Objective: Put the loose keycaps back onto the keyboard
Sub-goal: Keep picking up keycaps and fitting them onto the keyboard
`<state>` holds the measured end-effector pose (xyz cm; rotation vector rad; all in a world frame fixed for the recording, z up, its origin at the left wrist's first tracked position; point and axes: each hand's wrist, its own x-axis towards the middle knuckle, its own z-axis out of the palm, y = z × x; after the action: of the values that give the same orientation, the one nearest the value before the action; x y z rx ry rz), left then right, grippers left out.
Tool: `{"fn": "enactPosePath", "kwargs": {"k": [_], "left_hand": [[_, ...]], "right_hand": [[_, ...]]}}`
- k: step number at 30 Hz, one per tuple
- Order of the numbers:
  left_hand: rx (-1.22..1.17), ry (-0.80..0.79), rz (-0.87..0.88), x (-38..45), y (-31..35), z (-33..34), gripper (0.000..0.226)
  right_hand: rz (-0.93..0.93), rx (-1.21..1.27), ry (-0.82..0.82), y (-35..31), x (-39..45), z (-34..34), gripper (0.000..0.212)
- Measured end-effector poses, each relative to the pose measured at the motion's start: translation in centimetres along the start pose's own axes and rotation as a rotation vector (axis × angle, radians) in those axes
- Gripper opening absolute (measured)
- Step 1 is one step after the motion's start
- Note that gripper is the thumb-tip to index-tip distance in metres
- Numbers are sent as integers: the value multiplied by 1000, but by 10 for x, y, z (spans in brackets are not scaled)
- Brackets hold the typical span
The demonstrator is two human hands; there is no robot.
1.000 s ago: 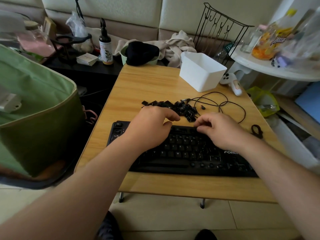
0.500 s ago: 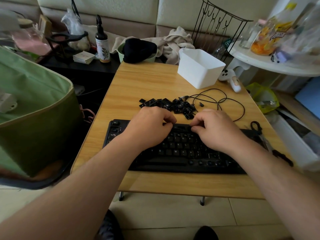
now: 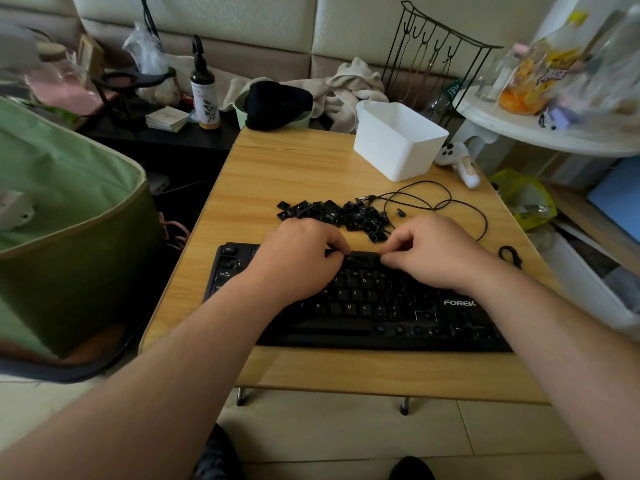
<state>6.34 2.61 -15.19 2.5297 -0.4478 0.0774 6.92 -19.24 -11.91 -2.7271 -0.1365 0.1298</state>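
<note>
**Both hands curled over the top row, a pile of caps still waiting**

The left hand (image 3: 298, 258) and the right hand (image 3: 434, 252) both have their fingers curled down onto the far edge of the keyboard (image 3: 363, 303), fingertips nearly meeting over the upper row. It looks as though they are pressing or seating a cap there, but whether either hand actually pinches one cannot be told — the knuckles hide it.

The keyboard lies across the near part of the wooden table (image 3: 294, 174), and many of its letter keys are in place. Along the bottom right, several bare stems show where caps are missing. My judgement is that the job is only partly done: a good heap of loose keycaps (image 3: 332, 214) lies on the table just beyond the keyboard, right past the fingertips of both hands — near enough to reach without shifting the arms.

Farther out, a thin black cable (image 3: 446, 204) loops beside the heap on the right, and a white tub (image 3: 398, 140) stands toward the table's far corner
</note>
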Motion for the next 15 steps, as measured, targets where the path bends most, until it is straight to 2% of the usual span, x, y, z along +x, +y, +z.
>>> {"fn": "enactPosePath", "kwargs": {"k": [5, 8, 12, 15], "left_hand": [[0, -16, -6, 4, -1, 2, 23], [10, -10, -10, 6, 2, 1, 23], [5, -3, -9, 8, 4, 1, 23], [-21, 0, -16, 10, 1, 0, 22]], "right_hand": [[47, 102, 191, 6, 16, 6, 5], [61, 60, 191, -1, 28, 17, 6], [115, -47, 161, -2, 41, 24, 19], [68, -90, 139, -2, 43, 25, 16]]}}
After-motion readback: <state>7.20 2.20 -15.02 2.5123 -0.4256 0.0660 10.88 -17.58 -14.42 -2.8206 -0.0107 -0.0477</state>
